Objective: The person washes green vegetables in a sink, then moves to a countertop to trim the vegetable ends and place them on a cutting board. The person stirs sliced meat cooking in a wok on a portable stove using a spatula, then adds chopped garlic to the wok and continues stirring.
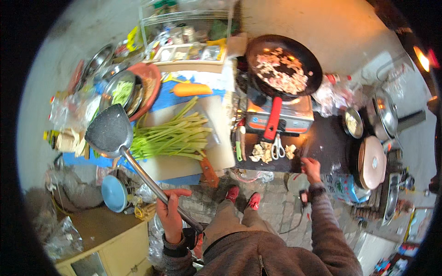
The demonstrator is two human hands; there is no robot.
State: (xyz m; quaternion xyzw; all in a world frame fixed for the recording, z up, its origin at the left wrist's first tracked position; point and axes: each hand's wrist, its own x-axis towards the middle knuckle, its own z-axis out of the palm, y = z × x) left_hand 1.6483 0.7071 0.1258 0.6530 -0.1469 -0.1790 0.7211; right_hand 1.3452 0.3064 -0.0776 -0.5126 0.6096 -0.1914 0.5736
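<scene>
My left hand (171, 211) grips the metal handle of a wok spatula (108, 132), its broad dark blade raised over the left side of the table. My right hand (313, 170) is curled at the front edge of the dark tabletop (328, 141). A thin, blurred strip shows by its fingers; whether they hold it is unclear. Beyond, a black wok (312, 74) with a red handle (274, 117) sits on a portable gas stove (297, 119). Pale pinkish chopped meat (288, 81) lies in the wok.
Green stalks (172, 136) lie on a cutting board (224, 148) beside a wooden-handled knife (209, 172). A carrot (192, 89) and a bowl of chopped greens (121, 91) lie behind. White-handled scissors (277, 148) rest before the stove. Lidded pots (373, 162) stand at right.
</scene>
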